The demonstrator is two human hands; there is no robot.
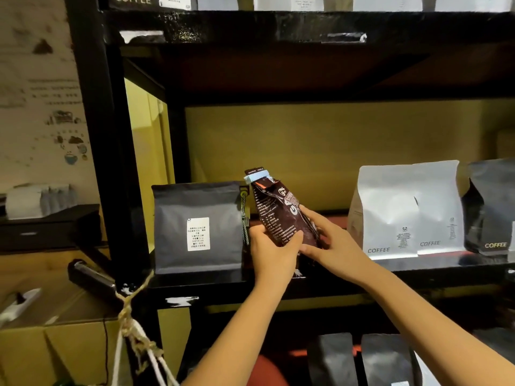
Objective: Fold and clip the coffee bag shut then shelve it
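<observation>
Shelving is the step in hand, judging by how things lie: the dark brown coffee bag (281,213) already has its top folded over and pinched by a pale blue clip (257,178), and it stands between both hands at the front of the middle shelf (418,267), in the gap between a matte black pouch (198,227) with a white label on the left and a pair of white pouches (404,210) printed COFFEE on the right. The left hand (274,252) wraps the bag's lower left side, thumb across the front; the right hand (331,240) grips its lower right edge with fingers curled onto the face. The bag leans, its clipped top tipped toward the black pouch and close to the green cord (244,215) hanging at that pouch's edge; whether its base already rests on the shelf is hidden by the hands. To do this well, I would square the base flat on the board first, then bring the top upright so the clip clears the cord and the neighbouring pouch. Keeping the grip low on the body should avoid tugging the fold loose. Let go one hand at a time, checking that the bag stands unaided; a soft, part-filled bag is likely to slump.
</observation>
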